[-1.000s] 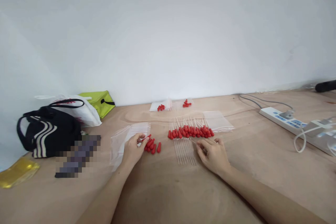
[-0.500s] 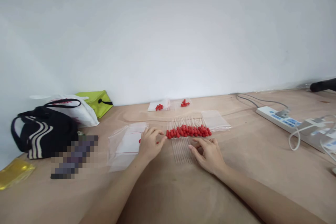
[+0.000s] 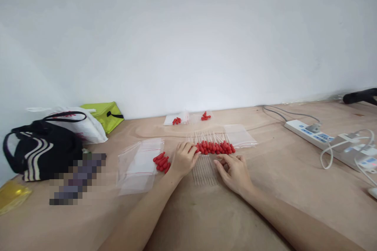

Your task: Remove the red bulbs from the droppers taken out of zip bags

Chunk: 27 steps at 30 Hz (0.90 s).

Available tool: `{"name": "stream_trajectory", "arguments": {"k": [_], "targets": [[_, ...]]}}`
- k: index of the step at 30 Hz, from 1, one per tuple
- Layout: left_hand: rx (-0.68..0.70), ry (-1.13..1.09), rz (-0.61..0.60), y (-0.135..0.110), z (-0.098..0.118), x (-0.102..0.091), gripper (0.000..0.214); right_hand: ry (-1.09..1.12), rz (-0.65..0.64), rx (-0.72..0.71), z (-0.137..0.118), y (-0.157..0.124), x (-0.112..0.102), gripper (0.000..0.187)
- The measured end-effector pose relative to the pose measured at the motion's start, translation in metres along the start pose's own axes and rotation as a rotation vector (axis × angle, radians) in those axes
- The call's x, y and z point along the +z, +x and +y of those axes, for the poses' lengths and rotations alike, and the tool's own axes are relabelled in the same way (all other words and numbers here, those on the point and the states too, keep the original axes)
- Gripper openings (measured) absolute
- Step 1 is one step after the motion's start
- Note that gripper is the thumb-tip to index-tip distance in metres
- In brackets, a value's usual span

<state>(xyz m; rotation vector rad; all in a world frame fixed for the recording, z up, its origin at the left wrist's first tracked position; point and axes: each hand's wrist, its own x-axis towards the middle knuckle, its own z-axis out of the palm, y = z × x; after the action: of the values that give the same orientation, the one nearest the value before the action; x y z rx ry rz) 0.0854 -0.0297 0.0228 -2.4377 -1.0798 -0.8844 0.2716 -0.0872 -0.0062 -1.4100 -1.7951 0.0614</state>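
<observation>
A row of clear glass droppers (image 3: 206, 166) with red rubber bulbs (image 3: 216, 147) lies on the wooden table (image 3: 206, 219). My left hand (image 3: 183, 159) rests at the left end of that row, fingers curled around the leftmost bulb. A small pile of loose red bulbs (image 3: 161, 161) lies just left of it. My right hand (image 3: 234, 170) lies on the table over the glass tubes, fingers bent and close together near a tube; what they hold is unclear.
Clear zip bags (image 3: 138, 164) lie at the left and one (image 3: 239, 135) behind the row. Two small bags with red bulbs (image 3: 190, 118) sit by the wall. Handbags (image 3: 44, 149) stand far left, power strips (image 3: 332, 141) with cables at the right.
My left hand left the loose bulb pile and moved right to the left end of the dropper row. My right hand stayed on the tubes.
</observation>
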Motion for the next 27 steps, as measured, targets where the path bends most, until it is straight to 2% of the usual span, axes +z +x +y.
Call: {"name": "stream_trajectory", "arguments": {"k": [4, 7, 11, 15, 23, 27], "targets": [[-0.103, -0.098, 0.208, -0.016, -0.004, -0.012, 0.01, 0.012, 0.032, 0.02, 0.009, 0.0, 0.001, 0.023], [-0.081, -0.134, 0.264, -0.037, -0.008, -0.026, 0.007, 0.064, 0.076, -0.051, 0.013, 0.002, 0.001, 0.024], [-0.041, -0.241, 0.187, -0.057, -0.006, -0.038, 0.009, 0.06, 0.12, -0.228, 0.012, 0.004, -0.002, 0.037], [-0.004, -0.31, 0.085, -0.058, 0.003, -0.041, 0.012, -0.065, 0.042, -0.392, 0.005, 0.004, -0.009, 0.049], [0.076, -0.421, 0.015, -0.056, 0.011, -0.037, 0.015, -0.078, -0.015, -0.545, -0.005, 0.003, -0.005, 0.02], [0.065, -0.406, 0.007, -0.055, 0.013, -0.033, 0.016, -0.065, -0.035, -0.556, -0.007, 0.002, -0.001, 0.018]]}}
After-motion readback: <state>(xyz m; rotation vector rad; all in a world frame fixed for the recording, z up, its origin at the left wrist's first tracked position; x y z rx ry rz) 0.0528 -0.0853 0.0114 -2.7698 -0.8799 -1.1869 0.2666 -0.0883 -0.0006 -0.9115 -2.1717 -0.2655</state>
